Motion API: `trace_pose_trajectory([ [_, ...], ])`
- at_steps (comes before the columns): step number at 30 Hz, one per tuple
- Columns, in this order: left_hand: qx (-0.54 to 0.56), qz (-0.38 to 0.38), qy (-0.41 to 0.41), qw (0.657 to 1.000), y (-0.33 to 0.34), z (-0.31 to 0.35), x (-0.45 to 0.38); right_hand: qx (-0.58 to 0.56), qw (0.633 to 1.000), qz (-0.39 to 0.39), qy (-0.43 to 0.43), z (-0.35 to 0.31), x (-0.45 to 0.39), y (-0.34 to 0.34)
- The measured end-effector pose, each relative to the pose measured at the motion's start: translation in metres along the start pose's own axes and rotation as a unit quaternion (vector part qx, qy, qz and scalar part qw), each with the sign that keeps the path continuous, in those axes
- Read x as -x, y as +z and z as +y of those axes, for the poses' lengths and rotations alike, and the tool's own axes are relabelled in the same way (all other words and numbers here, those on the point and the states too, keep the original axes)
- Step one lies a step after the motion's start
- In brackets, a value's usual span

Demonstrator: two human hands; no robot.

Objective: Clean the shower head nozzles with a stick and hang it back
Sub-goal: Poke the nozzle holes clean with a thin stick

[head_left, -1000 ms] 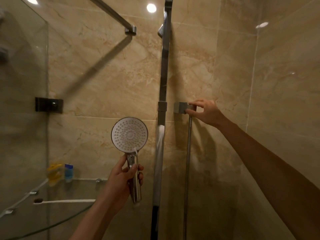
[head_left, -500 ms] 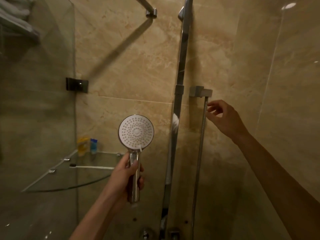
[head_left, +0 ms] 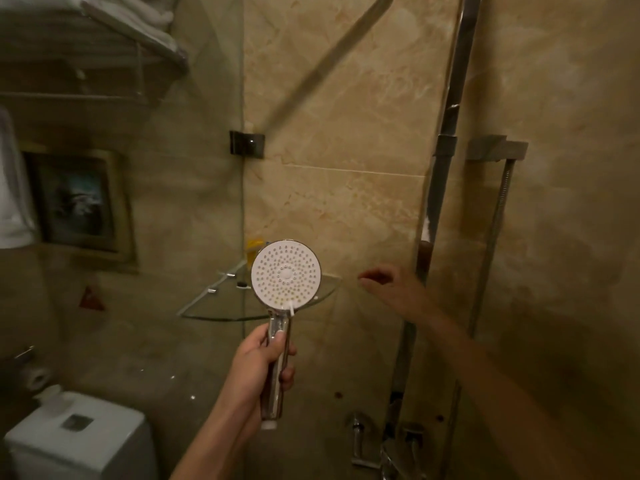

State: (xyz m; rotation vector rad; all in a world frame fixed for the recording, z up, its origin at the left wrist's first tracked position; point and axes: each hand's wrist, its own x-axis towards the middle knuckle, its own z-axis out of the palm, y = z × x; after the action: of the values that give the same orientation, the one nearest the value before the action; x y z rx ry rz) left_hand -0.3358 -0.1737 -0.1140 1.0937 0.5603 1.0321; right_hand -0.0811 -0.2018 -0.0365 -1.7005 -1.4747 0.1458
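Observation:
My left hand grips the chrome handle of the shower head, which stands upright with its white round nozzle face turned toward me. To its right my right hand hovers with fingers loosely spread and holds nothing; it is blurred. The square wall holder sits up at the right, with the metal hose hanging below it. A thin white stick lies on the glass corner shelf, mostly hidden behind the shower head.
A chrome riser rail runs up the marble wall beside the holder. Taps sit low at the right. A glass partition stands at the left, with a toilet cistern and a towel rack beyond it.
My right hand has left the wall holder and dropped down and left toward the shelf. The view has swung left and down. My left hand still holds the shower head.

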Motion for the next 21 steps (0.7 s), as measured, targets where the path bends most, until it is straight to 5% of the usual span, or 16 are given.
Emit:
trace_pose_trajectory([
  [13, 0.011, 0.093, 0.008, 0.996, -0.055, 0.011, 0.008, 0.089, 0.987, -0.128, -0.023, -0.028, -0.074, 0.134],
  [21, 0.009, 0.111, 0.004, 0.994, -0.061, 0.004, 0.009, 0.128, 0.984, -0.121, -0.013, -0.030, -0.080, 0.147],
])
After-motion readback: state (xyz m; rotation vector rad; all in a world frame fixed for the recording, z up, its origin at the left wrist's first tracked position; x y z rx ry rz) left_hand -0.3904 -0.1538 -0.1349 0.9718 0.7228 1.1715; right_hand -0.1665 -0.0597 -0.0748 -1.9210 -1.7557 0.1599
